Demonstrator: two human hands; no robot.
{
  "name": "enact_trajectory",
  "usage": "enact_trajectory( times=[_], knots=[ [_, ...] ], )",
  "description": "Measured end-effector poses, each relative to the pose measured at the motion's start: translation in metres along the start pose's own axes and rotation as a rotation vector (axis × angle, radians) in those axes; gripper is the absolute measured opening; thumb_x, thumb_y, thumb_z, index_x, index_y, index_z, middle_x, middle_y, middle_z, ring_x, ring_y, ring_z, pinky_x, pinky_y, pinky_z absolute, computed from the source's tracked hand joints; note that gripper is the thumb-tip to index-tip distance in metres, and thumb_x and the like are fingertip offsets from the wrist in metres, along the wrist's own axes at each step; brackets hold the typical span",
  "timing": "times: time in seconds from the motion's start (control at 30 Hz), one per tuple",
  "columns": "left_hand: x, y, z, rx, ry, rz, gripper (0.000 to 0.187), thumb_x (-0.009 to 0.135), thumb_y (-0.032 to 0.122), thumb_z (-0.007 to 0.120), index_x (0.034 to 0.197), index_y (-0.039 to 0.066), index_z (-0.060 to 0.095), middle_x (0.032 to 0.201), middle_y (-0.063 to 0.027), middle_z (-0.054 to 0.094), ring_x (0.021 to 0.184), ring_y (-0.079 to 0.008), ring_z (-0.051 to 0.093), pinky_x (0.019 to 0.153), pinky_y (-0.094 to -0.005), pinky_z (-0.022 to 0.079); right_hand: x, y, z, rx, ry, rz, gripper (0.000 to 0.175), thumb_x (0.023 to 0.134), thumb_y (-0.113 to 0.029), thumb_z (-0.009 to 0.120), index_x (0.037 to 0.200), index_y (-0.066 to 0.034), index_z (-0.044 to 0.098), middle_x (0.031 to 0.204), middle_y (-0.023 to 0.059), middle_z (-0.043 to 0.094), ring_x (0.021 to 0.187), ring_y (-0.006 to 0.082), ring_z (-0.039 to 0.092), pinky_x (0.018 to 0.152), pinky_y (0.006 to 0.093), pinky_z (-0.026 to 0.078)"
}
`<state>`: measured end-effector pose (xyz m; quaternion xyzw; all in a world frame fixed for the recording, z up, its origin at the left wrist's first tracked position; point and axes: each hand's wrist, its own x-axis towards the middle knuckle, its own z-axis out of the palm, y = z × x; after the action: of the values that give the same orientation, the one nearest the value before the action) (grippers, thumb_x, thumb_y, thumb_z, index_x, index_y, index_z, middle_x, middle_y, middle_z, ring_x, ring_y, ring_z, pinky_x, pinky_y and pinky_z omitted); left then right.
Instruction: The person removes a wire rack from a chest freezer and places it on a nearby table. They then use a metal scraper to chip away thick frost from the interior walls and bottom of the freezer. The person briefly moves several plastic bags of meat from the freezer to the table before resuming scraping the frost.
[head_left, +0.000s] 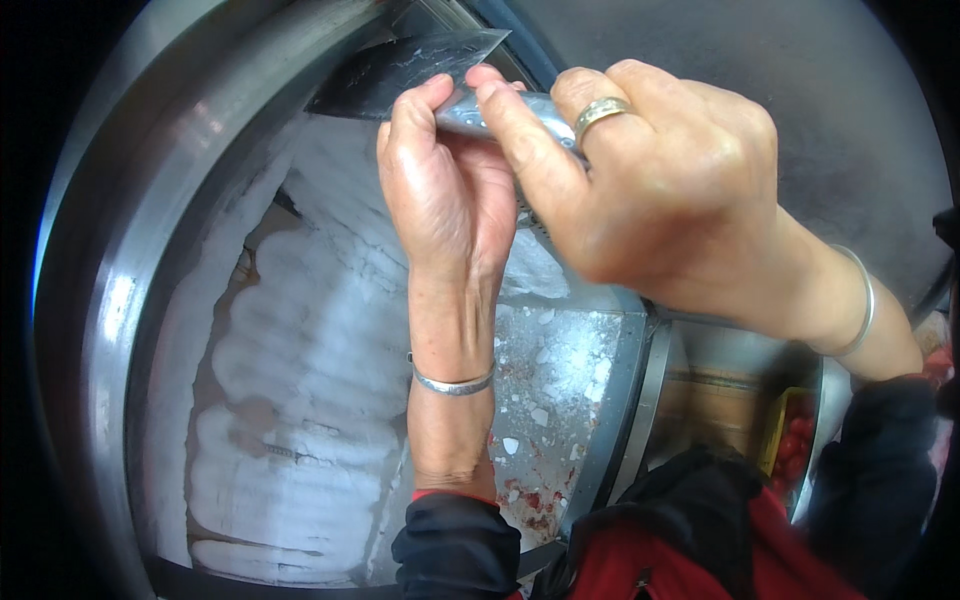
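A wide-bladed knife with a metal handle is in both hands, its blade towards the upper left above a heavily frosted surface. My right hand, with a ring on one finger, wraps around the handle from the right. My left hand is palm up, thumb and fingers closed around the front of the handle by the blade. Beneath lies the inside of a metal freezer, where thick frost forms rounded ridges. A gap at its left shows dark parts beneath.
A metal ledge right of my left forearm carries scattered ice chips and red residue. The curved steel rim bounds the left side. A yellow crate with red items stands lower right. A grey surface lies upper right.
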<state>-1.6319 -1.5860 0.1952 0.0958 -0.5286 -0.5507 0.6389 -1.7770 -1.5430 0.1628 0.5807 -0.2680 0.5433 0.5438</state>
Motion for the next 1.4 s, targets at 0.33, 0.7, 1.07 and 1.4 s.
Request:
enact_trajectory(
  times=[0.33,0.7,1.07,1.4],
  knots=[
    [0.012,0.008,-0.01,0.091,0.031,0.001,0.014,0.092,0.012,0.053,0.089,-0.001,0.058,0.091,-0.0129,0.064,0.085,-0.0215,0.064,0.079,-0.0341,0.055,0.01,0.002,0.009,-0.025,-0.009,-0.077,0.029,0.071,-0.016,0.069,0.097,-0.0034,0.075,0.065,0.0031,0.063,0.058,0.0136,0.062,0.044,0.0235,0.045],
    [0.044,0.052,-0.096,0.169,0.327,-0.003,0.013,0.091,0.013,0.054,0.093,0.001,0.059,0.094,-0.0111,0.065,0.089,-0.0223,0.064,0.08,-0.0365,0.055,0.038,-0.055,0.099,0.295,-0.305,-0.077,0.017,0.074,-0.013,0.068,0.08,0.0027,0.069,0.063,0.0114,0.064,0.063,0.0231,0.07,0.046,0.0276,0.054],
    [-0.036,-0.008,-0.044,0.263,0.094,0.14,0.013,0.097,0.007,0.053,0.089,-0.002,0.059,0.088,-0.0121,0.065,0.082,-0.0206,0.065,0.083,-0.0367,0.057,-0.067,-0.03,0.024,0.527,-0.225,0.2,0.05,0.074,-0.002,0.073,0.123,-0.007,0.067,0.076,0.0031,0.056,0.054,0.014,0.056,0.044,0.0264,0.043],
    [0.003,-0.005,-0.04,0.458,0.124,0.031,0.013,0.091,0.006,0.047,0.093,-0.005,0.054,0.081,-0.015,0.067,0.073,-0.0182,0.062,0.069,-0.032,0.05,-0.067,-0.027,0.071,0.394,-0.069,0.158,0.048,0.071,-0.008,0.074,0.118,-0.0076,0.068,0.07,0.0041,0.056,0.048,0.0136,0.056,0.04,0.0266,0.043]
  ],
)
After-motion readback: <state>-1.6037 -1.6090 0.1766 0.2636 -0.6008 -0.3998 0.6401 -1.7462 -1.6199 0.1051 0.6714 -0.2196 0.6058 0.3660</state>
